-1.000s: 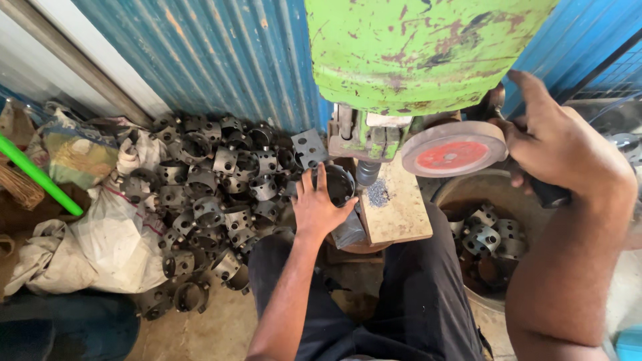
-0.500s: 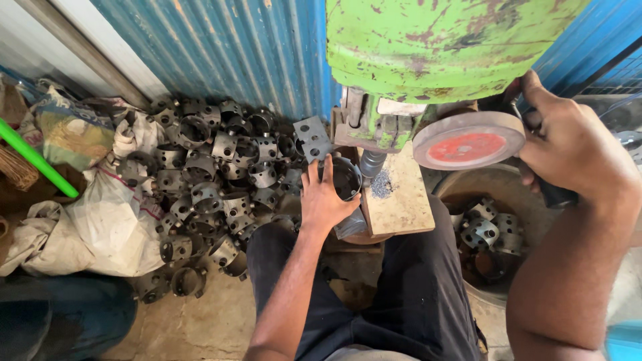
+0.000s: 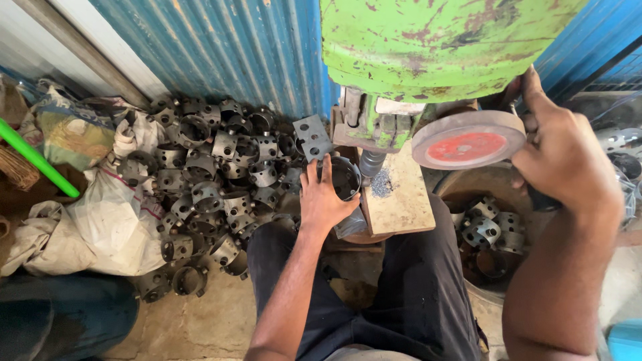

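Now the left hand curls its fingers around a dark round metal cup and holds it on the wooden block under the green press machine. The cup lies on its side, axis about level, open mouth turned toward the camera. The right hand is closed tight around a dark lever, just beside the red-faced round wheel.
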Demonstrator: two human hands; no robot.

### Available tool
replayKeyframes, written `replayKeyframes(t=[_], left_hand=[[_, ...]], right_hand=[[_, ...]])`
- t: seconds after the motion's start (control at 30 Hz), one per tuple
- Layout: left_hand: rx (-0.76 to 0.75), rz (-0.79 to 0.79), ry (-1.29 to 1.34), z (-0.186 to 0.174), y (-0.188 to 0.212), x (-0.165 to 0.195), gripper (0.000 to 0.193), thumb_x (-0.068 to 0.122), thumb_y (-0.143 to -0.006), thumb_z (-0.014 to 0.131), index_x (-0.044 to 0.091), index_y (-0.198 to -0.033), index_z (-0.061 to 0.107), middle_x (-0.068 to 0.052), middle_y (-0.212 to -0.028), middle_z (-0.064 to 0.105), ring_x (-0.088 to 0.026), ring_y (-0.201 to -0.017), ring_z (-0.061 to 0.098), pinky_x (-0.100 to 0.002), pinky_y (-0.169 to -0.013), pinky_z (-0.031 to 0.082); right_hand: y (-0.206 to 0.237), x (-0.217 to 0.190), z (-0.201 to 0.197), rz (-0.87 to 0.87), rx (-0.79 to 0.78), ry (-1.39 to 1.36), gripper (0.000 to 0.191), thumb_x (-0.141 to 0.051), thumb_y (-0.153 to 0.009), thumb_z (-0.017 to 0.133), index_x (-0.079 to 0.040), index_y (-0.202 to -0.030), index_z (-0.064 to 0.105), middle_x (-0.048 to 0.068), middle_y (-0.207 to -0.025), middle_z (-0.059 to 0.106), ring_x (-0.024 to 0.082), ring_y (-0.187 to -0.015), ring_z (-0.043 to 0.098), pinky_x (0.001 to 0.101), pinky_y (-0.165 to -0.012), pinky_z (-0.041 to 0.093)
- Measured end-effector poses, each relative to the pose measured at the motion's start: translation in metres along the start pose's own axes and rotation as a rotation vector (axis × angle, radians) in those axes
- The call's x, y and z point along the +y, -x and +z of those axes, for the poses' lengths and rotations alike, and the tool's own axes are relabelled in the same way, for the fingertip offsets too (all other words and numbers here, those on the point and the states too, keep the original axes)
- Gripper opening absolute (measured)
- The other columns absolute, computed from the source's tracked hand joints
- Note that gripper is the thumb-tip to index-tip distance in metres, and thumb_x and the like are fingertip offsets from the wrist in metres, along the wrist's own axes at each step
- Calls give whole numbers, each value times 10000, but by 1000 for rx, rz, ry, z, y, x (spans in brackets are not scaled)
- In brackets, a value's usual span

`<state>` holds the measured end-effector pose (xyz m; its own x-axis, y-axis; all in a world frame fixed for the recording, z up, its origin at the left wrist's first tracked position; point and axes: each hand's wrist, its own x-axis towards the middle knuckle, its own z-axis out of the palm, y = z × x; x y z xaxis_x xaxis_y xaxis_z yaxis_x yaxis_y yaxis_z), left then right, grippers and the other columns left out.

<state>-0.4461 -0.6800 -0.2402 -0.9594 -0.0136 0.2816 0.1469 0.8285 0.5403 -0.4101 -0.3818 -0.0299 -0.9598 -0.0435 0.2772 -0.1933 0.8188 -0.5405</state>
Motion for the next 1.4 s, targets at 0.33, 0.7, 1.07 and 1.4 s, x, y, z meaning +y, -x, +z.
replayKeyframes(t=[0.33, 0.7, 1.07, 1.4], left_hand=[[28, 7, 0, 10, -5, 0, 1085, 378, -614, 915, 11, -1501, 410, -227, -1431, 412, -459, -1242, 454, -544, -1003, 476], [2, -16, 1, 16, -5, 0, 1081, 392, -624, 910, 14, -1502, 406, -221, -1437, 404, -452, -1256, 446, -551, -981, 487], [24, -18, -3, 22, -9, -5, 1085, 410, -621, 905, 29, -1508, 409, -208, -1448, 410, -448, -1256, 458, -554, -978, 493], [58, -3, -128, 28, -16, -6, 1095, 512, -607, 887, 45, -1490, 439, -194, -1418, 437, -401, -1220, 496, -575, -1025, 392]], right_hand=[[3, 28, 56, -418, 386, 8, 768, -19, -989, 617, 64, -1651, 236, 241, -1030, 737, 315, -902, 755, 365, -809, 597], [-17, 6, -7, 46, -97, 206, 784, -18, -870, 658, 84, -1591, 368, 250, -804, 726, 301, -532, 725, 405, -510, 575], [-5, 63, 84, -419, 417, -76, 486, -56, -1009, 645, 88, -1463, 553, 188, -1046, 743, 301, -972, 761, 335, -1058, 556], [-7, 66, 90, -284, 319, -188, 293, 74, -855, 572, 98, -1135, 657, 184, -901, 705, 283, -789, 709, 363, -1019, 508]])
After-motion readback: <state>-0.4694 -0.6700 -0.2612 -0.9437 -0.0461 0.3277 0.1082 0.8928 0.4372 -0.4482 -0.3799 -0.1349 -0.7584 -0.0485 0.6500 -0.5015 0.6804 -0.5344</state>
